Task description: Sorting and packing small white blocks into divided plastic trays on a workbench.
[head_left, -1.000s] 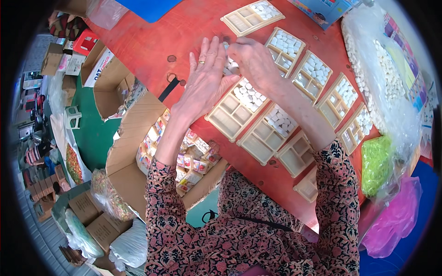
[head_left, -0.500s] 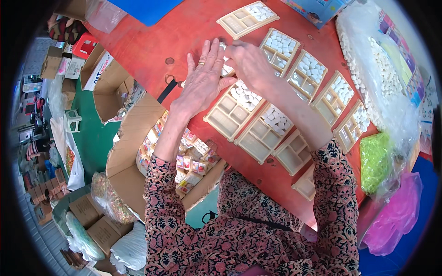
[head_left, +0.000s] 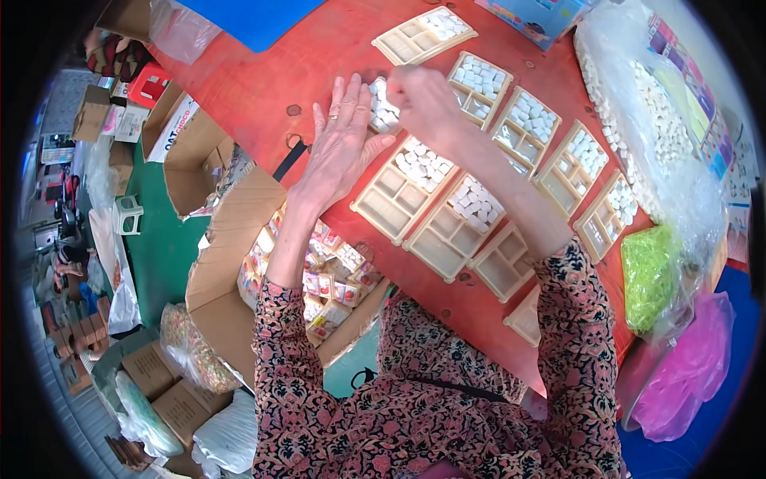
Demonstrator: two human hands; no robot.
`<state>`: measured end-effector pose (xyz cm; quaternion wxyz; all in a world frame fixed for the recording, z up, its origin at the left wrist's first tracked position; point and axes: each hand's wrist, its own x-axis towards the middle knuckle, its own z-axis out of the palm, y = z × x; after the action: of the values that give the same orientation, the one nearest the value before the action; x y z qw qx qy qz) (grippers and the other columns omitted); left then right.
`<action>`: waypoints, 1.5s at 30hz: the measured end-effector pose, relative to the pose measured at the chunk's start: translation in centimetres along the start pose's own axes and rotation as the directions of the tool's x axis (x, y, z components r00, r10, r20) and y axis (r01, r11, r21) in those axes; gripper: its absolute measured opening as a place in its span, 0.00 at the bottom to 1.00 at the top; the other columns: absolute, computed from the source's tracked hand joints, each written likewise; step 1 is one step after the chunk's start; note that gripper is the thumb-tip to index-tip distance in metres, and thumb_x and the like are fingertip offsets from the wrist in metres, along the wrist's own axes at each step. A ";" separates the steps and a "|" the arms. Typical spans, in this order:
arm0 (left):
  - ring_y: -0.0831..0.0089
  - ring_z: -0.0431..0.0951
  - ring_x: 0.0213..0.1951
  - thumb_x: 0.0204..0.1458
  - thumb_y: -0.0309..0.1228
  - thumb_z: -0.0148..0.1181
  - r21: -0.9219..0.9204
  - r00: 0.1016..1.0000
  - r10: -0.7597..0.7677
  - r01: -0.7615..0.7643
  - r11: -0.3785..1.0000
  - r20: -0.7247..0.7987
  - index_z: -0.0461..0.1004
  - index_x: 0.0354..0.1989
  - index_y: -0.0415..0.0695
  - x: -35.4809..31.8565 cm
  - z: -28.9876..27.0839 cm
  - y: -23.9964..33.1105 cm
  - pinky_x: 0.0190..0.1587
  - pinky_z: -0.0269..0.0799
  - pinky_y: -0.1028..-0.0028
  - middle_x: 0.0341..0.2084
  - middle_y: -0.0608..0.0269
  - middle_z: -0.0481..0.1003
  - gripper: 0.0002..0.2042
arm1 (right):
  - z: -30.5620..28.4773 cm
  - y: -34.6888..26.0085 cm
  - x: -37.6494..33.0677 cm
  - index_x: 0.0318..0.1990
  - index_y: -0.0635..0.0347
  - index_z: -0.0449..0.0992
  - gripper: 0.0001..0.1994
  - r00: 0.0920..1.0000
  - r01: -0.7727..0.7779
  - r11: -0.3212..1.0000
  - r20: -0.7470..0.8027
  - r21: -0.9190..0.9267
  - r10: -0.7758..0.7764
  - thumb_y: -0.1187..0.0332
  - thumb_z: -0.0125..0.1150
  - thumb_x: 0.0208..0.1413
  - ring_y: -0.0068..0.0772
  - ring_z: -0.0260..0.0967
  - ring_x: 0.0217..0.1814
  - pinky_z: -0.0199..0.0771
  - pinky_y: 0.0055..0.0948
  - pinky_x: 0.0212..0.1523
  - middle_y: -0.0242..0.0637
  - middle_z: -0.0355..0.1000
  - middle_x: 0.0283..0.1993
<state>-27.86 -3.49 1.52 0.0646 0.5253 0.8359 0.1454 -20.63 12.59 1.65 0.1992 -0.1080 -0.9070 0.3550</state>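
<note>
My left hand (head_left: 341,134) lies with its fingers stretched out and thumb apart, against the left side of a cream compartment tray. White pillow-shaped pieces (head_left: 384,109) fill the part of that tray showing between my hands; the rest is covered. On the tray's right side my right hand (head_left: 424,102) is curled closed, slightly blurred, and what its fingers hold, if anything, is hidden. Just below is another divided tray (head_left: 392,200) with white pieces (head_left: 424,165) in its upper compartment. Beside it sits a similar tray (head_left: 437,246), partly filled the same way.
Several more part-filled trays (head_left: 562,190) stand right of my right forearm on the red table (head_left: 263,96). A clear bag of white pieces (head_left: 650,120) and green shredded filler (head_left: 648,279) lie along the right edge. At lower left stands an open carton (head_left: 227,247) of small packets.
My left hand has drawn slightly left and down, uncovering more of the white pieces. My right hand has shifted a little but stays curled over the same tray.
</note>
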 end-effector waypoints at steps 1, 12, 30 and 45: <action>0.53 0.33 0.71 0.57 0.53 0.47 -0.001 1.000 0.001 -0.001 1.000 -0.001 0.44 0.68 0.35 0.0 -0.1 0.0 0.68 0.31 0.46 0.69 0.44 0.39 0.40 | -0.4 0.8 0.2 0.28 0.66 0.73 0.03 1.000 0.000 1.000 0.000 -0.002 0.000 0.80 0.57 0.43 0.44 0.71 0.29 0.68 0.36 0.31 0.47 0.71 0.25; 0.54 0.33 0.71 0.57 0.55 0.45 -0.058 0.999 0.012 -0.014 0.998 -0.032 0.46 0.67 0.33 -0.3 -0.6 -0.2 0.68 0.31 0.48 0.69 0.45 0.40 0.41 | -3.3 2.1 -0.4 0.29 0.68 0.77 0.08 0.951 -0.308 0.786 0.181 0.535 0.250 0.70 0.61 0.48 0.17 0.63 0.24 0.64 0.24 0.25 0.30 0.69 0.20; 0.54 0.39 0.71 0.58 0.51 0.46 0.049 0.997 0.070 -0.071 0.996 0.030 0.45 0.68 0.35 1.2 0.5 0.5 0.69 0.35 0.49 0.69 0.45 0.41 0.38 | -1.6 2.3 -2.1 0.30 0.66 0.76 0.07 0.971 -0.236 0.836 0.150 0.496 0.185 0.70 0.61 0.51 0.16 0.64 0.28 0.63 0.21 0.28 0.27 0.69 0.25; 0.60 0.35 0.72 0.60 0.52 0.44 -0.018 1.000 -0.011 0.010 1.000 -0.018 0.39 0.70 0.42 1.4 0.6 0.2 0.69 0.28 0.50 0.71 0.54 0.38 0.38 | -14.5 2.3 -8.5 0.30 0.66 0.75 0.07 0.950 -0.311 0.881 0.102 0.357 0.294 0.70 0.59 0.52 0.16 0.61 0.26 0.62 0.24 0.26 0.27 0.67 0.22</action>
<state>-28.11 -2.07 1.09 0.0625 0.5190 0.8378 0.1575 -6.51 20.08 7.35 0.1379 -0.2009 -0.8004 0.5477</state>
